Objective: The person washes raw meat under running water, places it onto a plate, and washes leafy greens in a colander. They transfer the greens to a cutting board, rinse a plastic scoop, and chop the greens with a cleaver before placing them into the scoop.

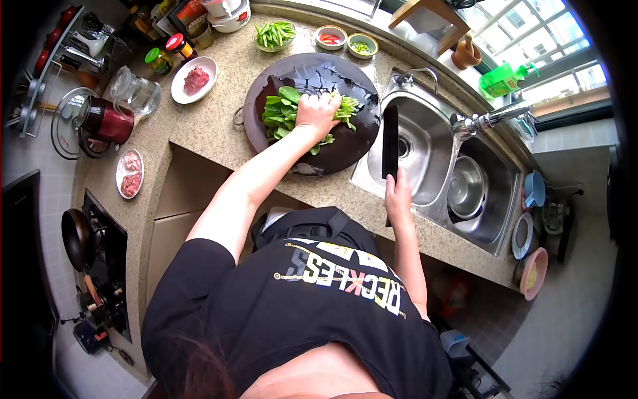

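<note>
A bunch of leafy greens [280,110] lies on the round dark chopping board [279,70], stems pointing right. My left hand [316,114] is closed over the middle of the bunch, pressing it to the wet board. In my right hand [399,194] is a kitchen knife [391,136] with a broad dark blade. It is held by its handle, blade pointing away from me, between the board and the sink. The blade is apart from the greens.
Right of the board is a double sink [425,143] with a metal bowl [466,186] in it. Behind the board stand a bowl of cut greens [274,34] and two small bowls. A plate of meat [196,80], jars and a glass pitcher [136,93] are to the left.
</note>
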Tool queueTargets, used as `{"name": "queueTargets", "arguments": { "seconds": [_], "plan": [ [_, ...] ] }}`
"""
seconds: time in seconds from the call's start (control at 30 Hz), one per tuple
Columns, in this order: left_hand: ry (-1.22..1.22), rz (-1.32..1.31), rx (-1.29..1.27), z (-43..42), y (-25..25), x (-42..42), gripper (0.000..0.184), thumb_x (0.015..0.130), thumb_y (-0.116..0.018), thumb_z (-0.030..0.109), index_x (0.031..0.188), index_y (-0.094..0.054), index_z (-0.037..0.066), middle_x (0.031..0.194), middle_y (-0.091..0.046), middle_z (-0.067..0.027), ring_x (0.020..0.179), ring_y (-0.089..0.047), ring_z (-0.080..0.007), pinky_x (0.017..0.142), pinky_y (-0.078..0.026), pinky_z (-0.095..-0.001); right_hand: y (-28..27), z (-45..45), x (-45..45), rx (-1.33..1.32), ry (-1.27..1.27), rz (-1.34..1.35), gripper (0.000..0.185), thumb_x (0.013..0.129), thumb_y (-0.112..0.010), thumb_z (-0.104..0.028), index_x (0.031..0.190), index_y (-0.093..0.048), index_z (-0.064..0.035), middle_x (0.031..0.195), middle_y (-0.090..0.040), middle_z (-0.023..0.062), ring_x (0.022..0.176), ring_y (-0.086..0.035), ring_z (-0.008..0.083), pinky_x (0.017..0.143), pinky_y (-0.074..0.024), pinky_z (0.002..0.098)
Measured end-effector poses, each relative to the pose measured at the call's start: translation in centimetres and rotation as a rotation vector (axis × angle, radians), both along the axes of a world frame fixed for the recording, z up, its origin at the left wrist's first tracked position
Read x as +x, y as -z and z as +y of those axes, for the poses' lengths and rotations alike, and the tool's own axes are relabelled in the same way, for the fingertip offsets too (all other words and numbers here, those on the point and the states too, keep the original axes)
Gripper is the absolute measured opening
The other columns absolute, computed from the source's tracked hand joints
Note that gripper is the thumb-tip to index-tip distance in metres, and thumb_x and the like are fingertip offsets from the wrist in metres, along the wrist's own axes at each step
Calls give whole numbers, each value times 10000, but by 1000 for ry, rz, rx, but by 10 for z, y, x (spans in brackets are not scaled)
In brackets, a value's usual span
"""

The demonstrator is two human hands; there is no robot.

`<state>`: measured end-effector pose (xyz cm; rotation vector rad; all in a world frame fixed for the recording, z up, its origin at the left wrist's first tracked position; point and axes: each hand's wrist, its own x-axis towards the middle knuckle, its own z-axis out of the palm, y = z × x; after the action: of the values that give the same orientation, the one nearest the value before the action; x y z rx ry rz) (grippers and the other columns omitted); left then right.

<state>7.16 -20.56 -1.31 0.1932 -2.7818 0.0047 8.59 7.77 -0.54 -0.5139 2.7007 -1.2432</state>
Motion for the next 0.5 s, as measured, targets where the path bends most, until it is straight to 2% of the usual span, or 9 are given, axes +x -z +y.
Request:
{"name": "queueTargets", "arguments": {
  "seconds": [0.03, 0.1, 0.13, 0.17, 0.27, 0.33, 0.43, 0.5],
  "plan": [
    [7, 7, -5, 0, 1, 0, 591, 649, -769, 400, 1152, -553, 178, 916, -560, -8, 799, -582, -202, 719, -406, -377, 5, -7, 0, -5, -42, 102, 320, 918, -507, -86, 1227, -468, -16, 947, -612, 261, 856, -606, 404, 733, -463, 418],
    [6, 25, 3, 3, 2, 0, 570, 636, -770, 391, 1132, -562, 201, 901, -555, 0, 797, -575, -200, 713, -402, -376, -6, -19, 3, 13, -75, -1, 331, 912, -516, -87, 1232, -458, -29, 890, -603, 261, 790, -605, 416, 678, -455, 442],
    [15, 42, -16, 4, 1, 2, 567, 632, -770, 387, 1126, -563, 201, 896, -552, 2, 789, -569, -200, 711, -400, -375, -10, -25, 1, 29, -114, 40, 337, 906, -522, -85, 1232, -453, -35, 869, -599, 261, 774, -596, 435, 656, -445, 464],
    [22, 58, -36, 5, 0, 3, 564, 627, -770, 384, 1120, -564, 202, 890, -549, 3, 782, -563, -200, 708, -399, -375, -14, -32, 0, 21, -126, 54, 296, 902, -513, -87, 1191, -468, -37, 853, -614, 249, 793, -602, 439, 672, -453, 491],
    [5, 83, -54, 8, 1, 4, 561, 615, -773, 379, 1106, -567, 202, 902, -538, -5, 796, -544, -197, 730, -399, -374, -12, -43, -6, 35, -153, 71, 316, 905, -507, -88, 1209, -454, -17, 888, -621, 254, 815, -606, 438, 701, -467, 487],
    [-13, 88, -72, 10, 0, 4, 563, 612, -775, 381, 1103, -568, 200, 908, -535, -9, 806, -540, -197, 741, -400, -375, -9, -48, -12, 34, -175, 175, 342, 908, -502, -89, 1228, -434, 11, 953, -623, 266, 863, -608, 435, 747, -482, 472],
    [-31, 39, -88, 13, -5, 2, 593, 604, -777, 386, 1117, -557, 187, 911, -524, -13, 818, -533, -197, 757, -400, -386, -19, -54, -21, 92, -241, 68, 364, 909, -502, -94, 1240, -419, 33, 1010, -613, 280, 913, -602, 436, 787, -485, 459],
    [-30, -56, -71, 14, -8, 3, 661, 627, -757, 448, 1166, -526, 142, 985, -546, -29, 845, -544, -217, 777, -403, -409, -12, -56, -24, 55, -251, 107, 361, 910, -502, -98, 1240, -420, 23, 1005, -614, 280, 910, -601, 439, 789, -484, 464]
  ]
}}
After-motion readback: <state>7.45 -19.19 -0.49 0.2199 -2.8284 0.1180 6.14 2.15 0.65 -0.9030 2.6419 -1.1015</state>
